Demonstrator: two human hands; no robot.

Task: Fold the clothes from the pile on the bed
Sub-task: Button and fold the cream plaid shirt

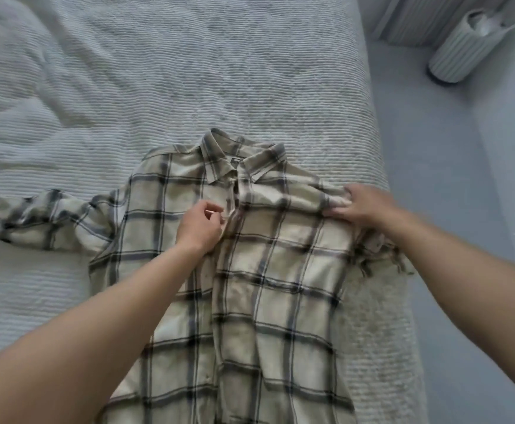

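- Plaid shirt point(250, 270) front-up on bed point(189, 71), likely spread for folding.
- Left hand point(199, 226) pinches placket, aligning fronts.
- Right hand point(352, 206), fingers straight, presses right shoulder flat.

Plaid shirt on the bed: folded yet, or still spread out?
Spread out, not folded. The plaid shirt lies front up, collar away from the person, one sleeve stretched sideways across the bedspread.

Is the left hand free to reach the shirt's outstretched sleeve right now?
Probably yes. The left hand pinches the shirt at its placket, and the sleeve lies flat on the bed with nothing between them.
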